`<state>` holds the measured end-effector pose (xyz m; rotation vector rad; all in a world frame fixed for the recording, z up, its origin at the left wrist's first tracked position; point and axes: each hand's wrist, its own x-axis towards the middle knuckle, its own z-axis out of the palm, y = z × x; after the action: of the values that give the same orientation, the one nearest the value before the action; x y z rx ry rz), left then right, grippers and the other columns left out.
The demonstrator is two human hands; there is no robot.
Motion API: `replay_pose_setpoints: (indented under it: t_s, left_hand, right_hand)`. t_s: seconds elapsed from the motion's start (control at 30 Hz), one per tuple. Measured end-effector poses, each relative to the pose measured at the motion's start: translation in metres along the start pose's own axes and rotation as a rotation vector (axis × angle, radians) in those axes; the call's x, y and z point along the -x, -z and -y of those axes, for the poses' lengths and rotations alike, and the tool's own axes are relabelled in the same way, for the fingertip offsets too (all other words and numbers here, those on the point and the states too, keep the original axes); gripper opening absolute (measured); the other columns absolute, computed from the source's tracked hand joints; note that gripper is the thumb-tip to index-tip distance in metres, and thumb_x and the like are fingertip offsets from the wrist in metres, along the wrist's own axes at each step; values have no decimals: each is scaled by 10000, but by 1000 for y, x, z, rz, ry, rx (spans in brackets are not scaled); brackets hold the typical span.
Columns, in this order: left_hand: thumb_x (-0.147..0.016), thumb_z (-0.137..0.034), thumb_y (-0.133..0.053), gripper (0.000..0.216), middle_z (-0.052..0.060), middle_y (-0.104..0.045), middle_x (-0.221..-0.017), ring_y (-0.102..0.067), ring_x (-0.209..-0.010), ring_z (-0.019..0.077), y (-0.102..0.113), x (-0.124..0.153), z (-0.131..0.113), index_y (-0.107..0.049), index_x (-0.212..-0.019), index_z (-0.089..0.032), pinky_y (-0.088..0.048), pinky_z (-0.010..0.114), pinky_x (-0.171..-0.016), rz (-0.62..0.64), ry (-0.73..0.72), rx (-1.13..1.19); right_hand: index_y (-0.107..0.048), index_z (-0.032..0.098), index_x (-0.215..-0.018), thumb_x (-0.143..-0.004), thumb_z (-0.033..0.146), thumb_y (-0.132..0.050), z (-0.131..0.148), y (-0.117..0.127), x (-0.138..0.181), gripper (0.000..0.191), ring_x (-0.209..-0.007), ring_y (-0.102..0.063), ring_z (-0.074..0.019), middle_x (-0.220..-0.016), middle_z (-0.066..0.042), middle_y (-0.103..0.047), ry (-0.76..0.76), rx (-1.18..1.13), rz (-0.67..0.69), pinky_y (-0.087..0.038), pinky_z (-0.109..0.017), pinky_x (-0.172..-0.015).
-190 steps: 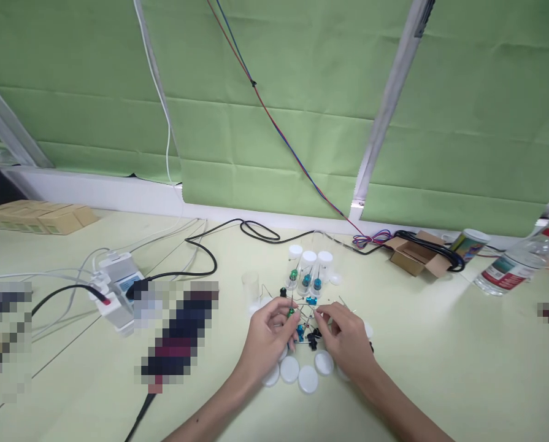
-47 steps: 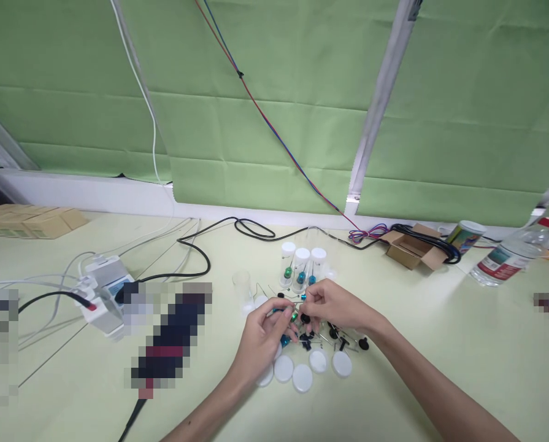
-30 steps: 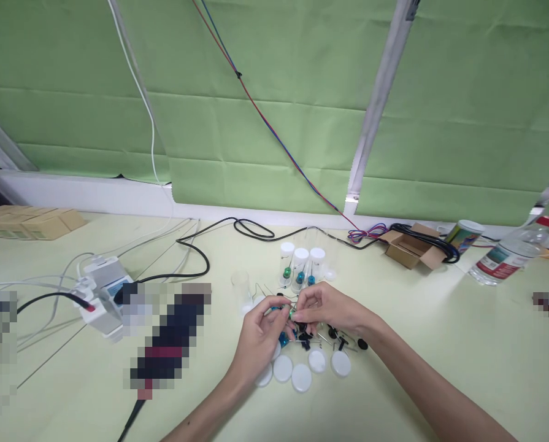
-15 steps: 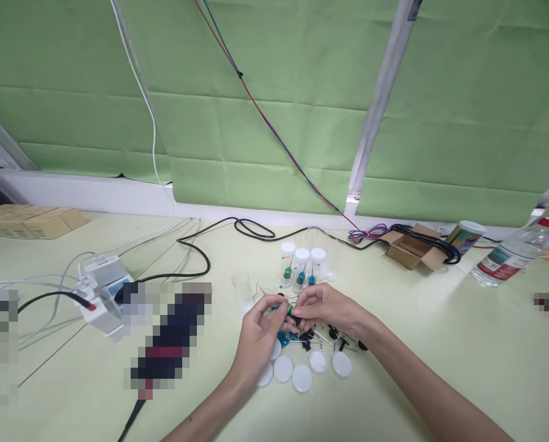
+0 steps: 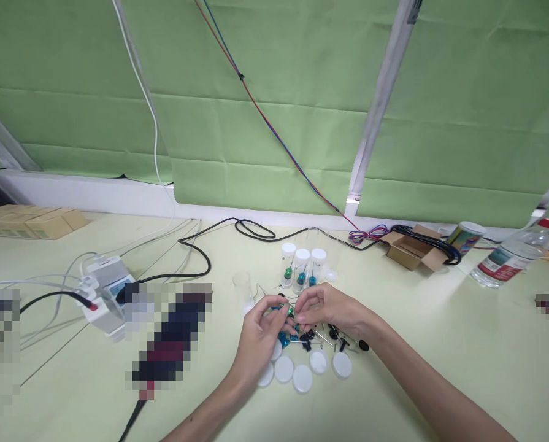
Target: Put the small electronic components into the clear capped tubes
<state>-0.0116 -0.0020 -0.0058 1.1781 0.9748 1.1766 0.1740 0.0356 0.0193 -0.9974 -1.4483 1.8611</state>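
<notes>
Between the thumb and finger of my left hand (image 5: 258, 334) is a small green part (image 5: 291, 311), partly covered by the fingertips. My right hand (image 5: 332, 310) meets it from the right, thumb and fingers pinched; whatever they hold is too small to make out. Under and in front of both hands lie small blue pieces (image 5: 283, 339), black parts (image 5: 306, 341) and thin metal pins. Several round white lids (image 5: 302, 379) lie flat nearer to me. Just beyond the hands stand three white-capped clear vials (image 5: 287, 265) with green or blue pieces inside.
An uncapped clear tube (image 5: 242, 290) stands left of the vials. Farther left are a white power strip (image 5: 106, 279) with cables and a pixelated dark object (image 5: 170, 334). Back right hold an open cardboard box (image 5: 410, 250), a can (image 5: 465, 238) and a bottle (image 5: 504, 261).
The black piece seen at my right fingertips beside the green part is no longer clearly visible there. My fingertips have shifted slightly apart; the surrounding things stay put.
</notes>
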Motion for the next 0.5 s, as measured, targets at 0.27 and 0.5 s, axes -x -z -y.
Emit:
replay_pose_setpoints:
  t_s: [0.27, 0.5]
  left_hand:
    - [-841, -354, -659, 232, -15, -653, -648, -623, -603, 138, -2, -1, 2, -577, -970, -179, -482, 260, -650, 18, -28, -11]
    - [-829, -356, -667, 234, -5, -661, -660, -626, -615, 140, -4, 2, 0, -589, -960, -178, -488, 255, -650, 30, -35, -9]
  right_hand:
    - [-673, 124, -824, -642, 339, -846, 0, 2, -1, 330, -623, -678, -150, -676, -34, -702, -33, -20, -28, -556, -303, -692]
    - [-673, 126, -815, -647, 339, -848, 0, 4, 1, 323, -673, -696, -169, -691, -29, -694, -23, -19, -34, -569, -327, -734]
